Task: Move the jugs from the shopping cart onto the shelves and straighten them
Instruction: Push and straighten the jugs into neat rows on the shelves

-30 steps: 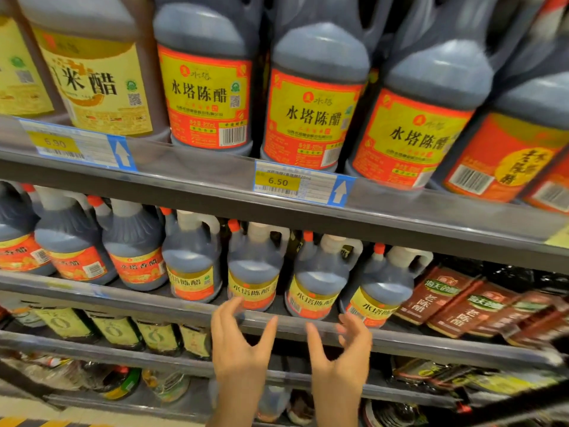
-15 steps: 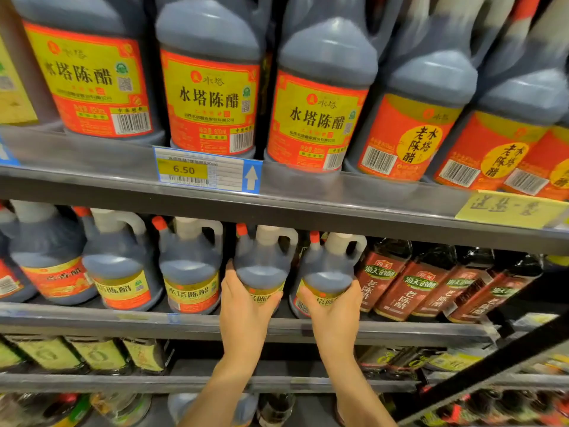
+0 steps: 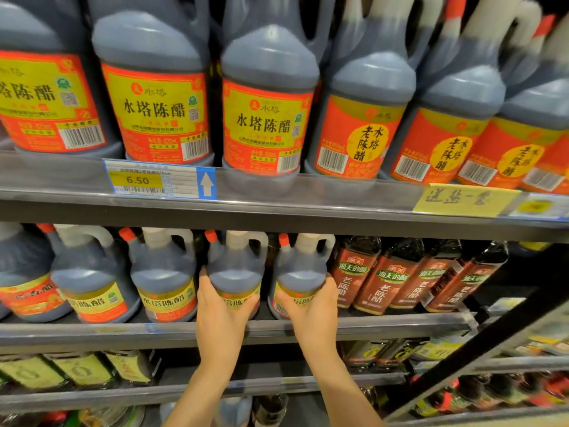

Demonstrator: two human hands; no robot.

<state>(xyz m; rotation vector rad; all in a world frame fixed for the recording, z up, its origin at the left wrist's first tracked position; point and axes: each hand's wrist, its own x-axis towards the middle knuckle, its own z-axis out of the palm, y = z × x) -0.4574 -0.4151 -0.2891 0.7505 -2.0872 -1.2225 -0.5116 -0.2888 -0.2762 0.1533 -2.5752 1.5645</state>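
Dark vinegar jugs with white handles, red caps and yellow-red labels stand in a row on the middle shelf (image 3: 92, 331). My left hand (image 3: 220, 312) grips the front of one jug (image 3: 235, 269), thumb on its left side, fingers round its lower right. My right hand (image 3: 311, 309) grips the neighbouring jug (image 3: 303, 271), the last of the row on the right. Both jugs stand upright on the shelf, side by side. The palms hide the lower part of their labels. No shopping cart basket is visible.
Larger jugs (image 3: 264, 97) of the same vinegar fill the upper shelf above a 6.50 price tag (image 3: 138, 180). Dark flat bottles (image 3: 391, 275) with red-green labels lean right of my right hand's jug. Lower shelves hold more bottles. A black bar (image 3: 480, 346) crosses the lower right.
Both hands rose from below the middle shelf's edge, where they hung open, and closed round the fronts of two neighbouring jugs. The view shifted to the right and closer.
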